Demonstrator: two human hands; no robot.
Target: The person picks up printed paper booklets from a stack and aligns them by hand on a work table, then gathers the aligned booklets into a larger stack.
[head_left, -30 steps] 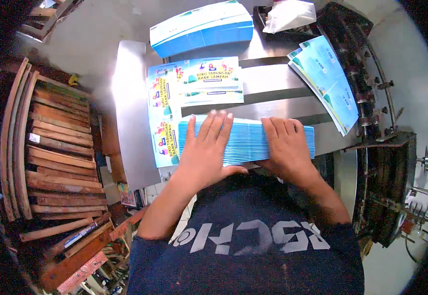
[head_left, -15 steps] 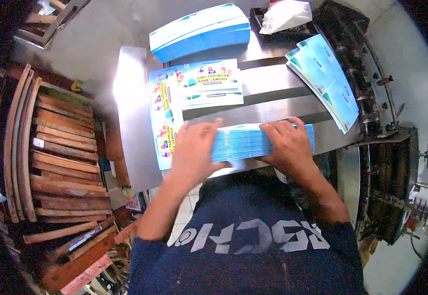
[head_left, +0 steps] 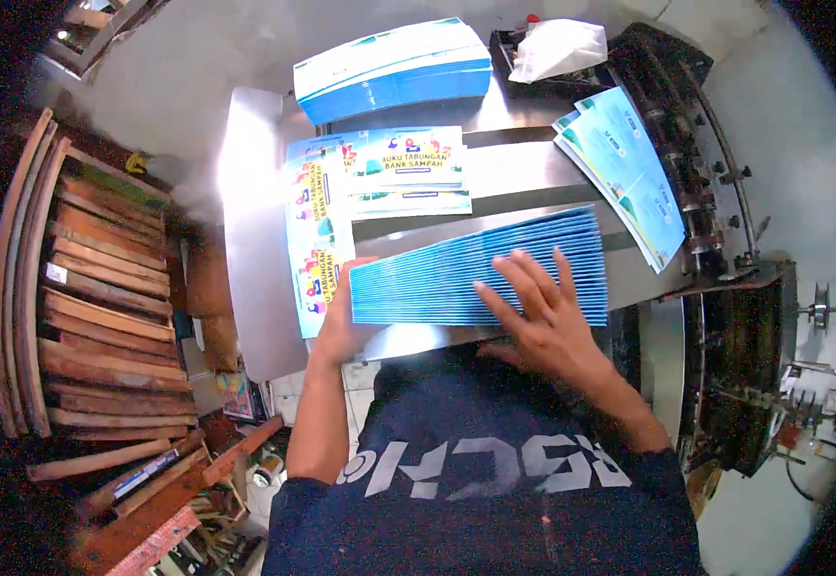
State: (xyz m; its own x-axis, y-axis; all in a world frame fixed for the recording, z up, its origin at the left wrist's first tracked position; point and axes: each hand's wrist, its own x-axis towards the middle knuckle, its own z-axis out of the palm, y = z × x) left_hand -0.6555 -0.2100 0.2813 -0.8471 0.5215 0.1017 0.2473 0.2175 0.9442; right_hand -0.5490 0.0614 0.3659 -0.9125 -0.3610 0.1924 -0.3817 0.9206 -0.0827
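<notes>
A thick stack of blue-edged folded booklets point(head_left: 480, 274) stands at the table's near edge, its spines facing me. Toward its right end the stack fans wider and rises higher. My left hand point(head_left: 339, 312) is closed round the left end, with its thumb and some fingers hidden behind the stack. Over the right half lies my right hand point(head_left: 543, 312), its fingers spread against the spines and not wrapped round them. Just beyond, printed booklets with colourful covers point(head_left: 408, 158) overlap others laid in a column point(head_left: 317, 240) on the left.
A taller stack of blue-and-white printed sheets point(head_left: 394, 77) sits at the far side of the metal table point(head_left: 260, 230). Light-blue sheets point(head_left: 620, 173) lie at right, beside dark machinery point(head_left: 701, 211). A white bag point(head_left: 557, 50) rests in a black tray. Wooden boards point(head_left: 116, 298) are stacked on the left.
The booklet stack has fanned out, wider and taller at its right end. My right hand has opened from its grip and spread over the spines; my left has shifted left to the end.
</notes>
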